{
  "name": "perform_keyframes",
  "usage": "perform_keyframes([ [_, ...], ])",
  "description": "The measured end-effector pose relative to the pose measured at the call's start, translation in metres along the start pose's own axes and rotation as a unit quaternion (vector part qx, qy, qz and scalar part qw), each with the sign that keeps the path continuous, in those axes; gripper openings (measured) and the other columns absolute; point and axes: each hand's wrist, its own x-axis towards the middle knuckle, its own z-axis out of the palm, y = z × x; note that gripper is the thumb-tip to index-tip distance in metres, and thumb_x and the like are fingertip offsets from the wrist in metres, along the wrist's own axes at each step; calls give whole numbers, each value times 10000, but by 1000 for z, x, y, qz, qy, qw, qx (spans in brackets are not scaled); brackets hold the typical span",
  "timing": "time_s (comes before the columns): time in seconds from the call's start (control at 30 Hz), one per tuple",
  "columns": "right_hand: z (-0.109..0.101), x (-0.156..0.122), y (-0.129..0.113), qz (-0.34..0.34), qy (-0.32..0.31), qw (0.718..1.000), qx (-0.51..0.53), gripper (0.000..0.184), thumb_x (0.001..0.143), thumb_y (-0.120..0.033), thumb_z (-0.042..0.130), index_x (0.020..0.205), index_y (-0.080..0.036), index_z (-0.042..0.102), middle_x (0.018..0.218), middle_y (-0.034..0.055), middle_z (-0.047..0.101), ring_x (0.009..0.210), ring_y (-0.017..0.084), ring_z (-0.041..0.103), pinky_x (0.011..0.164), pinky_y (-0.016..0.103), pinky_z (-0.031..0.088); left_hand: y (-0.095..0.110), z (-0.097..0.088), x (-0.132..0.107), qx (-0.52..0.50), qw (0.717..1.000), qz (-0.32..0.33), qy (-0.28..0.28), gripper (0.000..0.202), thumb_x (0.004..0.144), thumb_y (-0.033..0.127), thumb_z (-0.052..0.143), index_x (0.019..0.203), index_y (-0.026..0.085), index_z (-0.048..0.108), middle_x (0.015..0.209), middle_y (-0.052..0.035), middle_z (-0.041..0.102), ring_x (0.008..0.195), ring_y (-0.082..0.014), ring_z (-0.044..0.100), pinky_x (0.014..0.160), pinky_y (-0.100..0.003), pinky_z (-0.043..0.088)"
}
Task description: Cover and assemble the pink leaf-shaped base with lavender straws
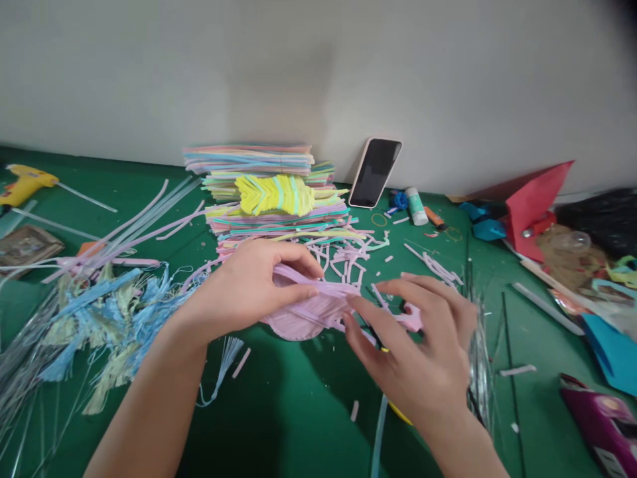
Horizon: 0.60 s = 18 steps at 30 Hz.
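Observation:
A lilac piece made of pipe cleaners, rounded at its lower edge, is held above the green table. My left hand grips its upper left edge between thumb and fingers. At the right end of the piece, the thumb and forefinger of my right hand close on the lilac strands; the other fingers are loosely bent. Below my right hand shows part of a yellow loop, mostly hidden by that hand. Cut lilac pipe-cleaner bits lie scattered just behind the piece.
Bundles of coloured pipe cleaners lie by the wall, a yellow pipe-cleaner piece on top. A phone leans there beside a glue stick. Blue and cream tassels and a yellow glue gun are left; a red folded sheet is right.

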Motion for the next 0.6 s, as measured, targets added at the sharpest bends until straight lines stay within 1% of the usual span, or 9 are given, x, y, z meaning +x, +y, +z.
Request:
perform_keyframes([
  [0.07, -4, -2, 1, 47, 37, 998, 30, 251, 706, -126, 776, 894, -171, 617, 933, 100, 626, 929, 255, 608, 792, 413, 518, 0, 0, 0, -1, 1000, -4, -1, 96, 786, 328, 678, 838, 260, 721, 892, 54, 739, 827, -146, 669, 734, -219, 503],
  [0.13, -7, -4, 3, 94, 67, 991, 74, 240, 713, -84, 762, 860, -168, 591, 860, 68, 636, 824, 195, 626, 723, 344, 535, 0, 0, 0, -1, 1000, -7, -2, 99, 781, 327, 679, 837, 258, 723, 896, 51, 740, 829, -150, 670, 740, -223, 506],
  [0.2, -8, -7, 5, 108, 74, 986, 102, 238, 712, -42, 752, 825, -178, 593, 778, 21, 651, 735, 150, 633, 656, 284, 529, 0, 0, 0, -2, 1000, -9, -2, 97, 779, 317, 677, 838, 255, 724, 896, 49, 741, 827, -152, 671, 739, -225, 507],
  [0.3, -7, -10, 9, 102, 60, 989, 93, 208, 743, -41, 730, 816, -197, 613, 722, -15, 678, 702, 136, 651, 645, 261, 524, 1, 0, 0, -5, 1000, -11, -2, 92, 778, 300, 672, 837, 251, 725, 892, 47, 743, 821, -151, 672, 736, -222, 509],
  [0.37, -3, -11, 11, 88, 38, 991, 95, 162, 799, -61, 680, 832, -207, 619, 741, -8, 700, 722, 146, 659, 706, 287, 532, 1, 0, 0, -7, 1000, -10, -2, 95, 778, 300, 672, 838, 250, 725, 891, 46, 743, 820, -150, 673, 738, -221, 510],
  [0.43, 2, -13, 12, 73, 10, 992, 101, 133, 821, -105, 671, 886, -208, 619, 795, 19, 716, 764, 170, 662, 766, 331, 532, 0, 0, 0, -8, 1000, -9, -3, 99, 780, 304, 671, 843, 250, 724, 897, 44, 742, 825, -151, 673, 740, -220, 511],
  [0.5, 8, -14, 11, 63, -12, 993, 94, 199, 800, -141, 705, 961, -194, 601, 854, 58, 716, 806, 196, 659, 770, 353, 530, -1, 0, 0, -10, 1000, -8, -4, 102, 784, 310, 670, 847, 250, 723, 903, 43, 742, 828, -150, 673, 740, -219, 512],
  [0.53, 10, -15, 10, 57, -17, 994, 89, 237, 791, -134, 711, 987, -188, 589, 859, 66, 712, 805, 199, 657, 753, 350, 529, -1, 0, 0, -10, 1000, -7, -5, 102, 786, 313, 669, 846, 251, 724, 903, 42, 743, 827, -151, 673, 740, -220, 513],
  [0.6, 14, -17, 8, 42, -17, 995, 90, 251, 794, -71, 677, 992, -191, 579, 830, 57, 702, 767, 184, 652, 704, 327, 524, -2, 0, 0, -10, 1000, -5, -6, 103, 790, 316, 665, 841, 253, 727, 898, 39, 745, 827, -155, 674, 741, -225, 514],
])
